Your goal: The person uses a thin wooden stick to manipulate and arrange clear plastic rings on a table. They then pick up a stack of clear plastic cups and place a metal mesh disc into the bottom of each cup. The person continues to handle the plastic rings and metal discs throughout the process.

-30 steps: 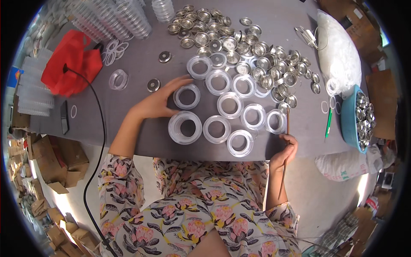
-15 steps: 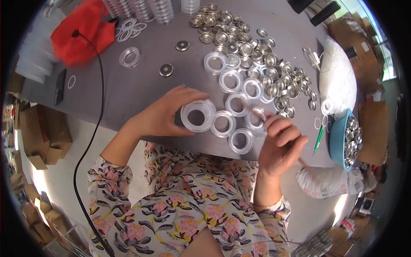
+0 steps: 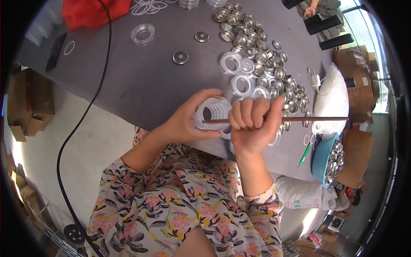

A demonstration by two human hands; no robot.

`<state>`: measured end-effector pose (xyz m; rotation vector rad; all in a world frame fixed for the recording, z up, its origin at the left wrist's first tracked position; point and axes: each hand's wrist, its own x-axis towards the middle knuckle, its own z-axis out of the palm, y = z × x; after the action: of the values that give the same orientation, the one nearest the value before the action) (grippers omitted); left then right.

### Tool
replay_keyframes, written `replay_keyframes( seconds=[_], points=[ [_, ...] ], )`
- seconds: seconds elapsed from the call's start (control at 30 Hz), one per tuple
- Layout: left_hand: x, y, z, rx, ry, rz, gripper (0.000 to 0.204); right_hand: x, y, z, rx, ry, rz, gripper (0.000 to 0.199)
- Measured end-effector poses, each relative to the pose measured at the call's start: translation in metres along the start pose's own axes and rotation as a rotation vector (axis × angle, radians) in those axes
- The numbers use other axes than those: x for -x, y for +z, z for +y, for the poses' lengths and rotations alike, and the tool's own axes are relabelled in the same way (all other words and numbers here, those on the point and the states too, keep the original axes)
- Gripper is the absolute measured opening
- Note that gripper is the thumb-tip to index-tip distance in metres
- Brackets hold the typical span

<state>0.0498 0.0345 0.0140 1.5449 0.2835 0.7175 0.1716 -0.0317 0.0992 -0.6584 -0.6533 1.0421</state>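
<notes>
My left hand (image 3: 182, 120) is curled round a short stack of clear plastic rings (image 3: 213, 106), thumb below and fingers above. In my right fist (image 3: 255, 124) is a thin brown stick (image 3: 319, 119), held level. Its left end reaches into or across the mouth of the stack; I cannot tell which. More clear rings (image 3: 241, 85) lie on the table behind my right hand, partly hidden by it. Beyond them spreads a heap of small silver metal caps (image 3: 250, 41). Two metal caps (image 3: 180, 58) lie apart, left of the heap, and a clear ring (image 3: 142, 34) sits farther left.
A black cable (image 3: 102, 81) runs down the left side, by a red cloth or bag (image 3: 96, 13). On the right are a blue basin (image 3: 322, 160) of metal caps, a green pen-like tool (image 3: 305, 155) and a white sack (image 3: 335, 92). Another person's hand (image 3: 309, 11) shows far off.
My right hand has swung left to the stack, bringing the stick level against it. My left hand still holds the rings. The whole view has shifted.
</notes>
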Motion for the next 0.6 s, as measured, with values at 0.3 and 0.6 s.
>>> replay_keyframes(
  seconds=[0.3,0.6],
  points=[
    [0.003,0.005,-0.004,0.138,-0.028,0.037,0.079,-0.015,-0.009,-0.018,0.489,-0.143,-0.146,0.058],
    [0.005,0.005,-0.003,0.101,-0.018,0.031,0.083,-0.006,0.004,-0.002,0.074,0.049,-0.066,0.056]
  ],
)
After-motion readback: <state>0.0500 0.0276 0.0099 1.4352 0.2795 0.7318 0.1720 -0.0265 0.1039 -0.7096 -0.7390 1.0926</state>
